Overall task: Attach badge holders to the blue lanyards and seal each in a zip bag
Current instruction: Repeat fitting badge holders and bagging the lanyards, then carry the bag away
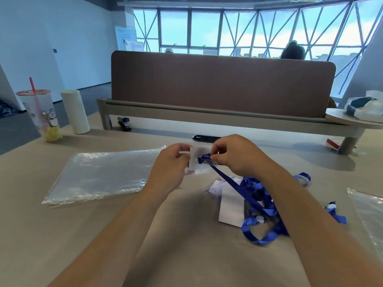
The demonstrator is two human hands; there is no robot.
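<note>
The badge holder [196, 160] is up between both hands, lifted off the table [186, 255], just right of the stack of zip bags [103, 172]. The left hand [172, 166] curls round the holder's left edge. The right hand [234, 156] pinches the end of the blue lanyard [232, 183] against the holder's right side, fingers bent tight. The strap runs down to the near right into the lanyard pile [263, 208], which lies over the spare holders [230, 206]. Both forearms reach in from the near edge.
</note>
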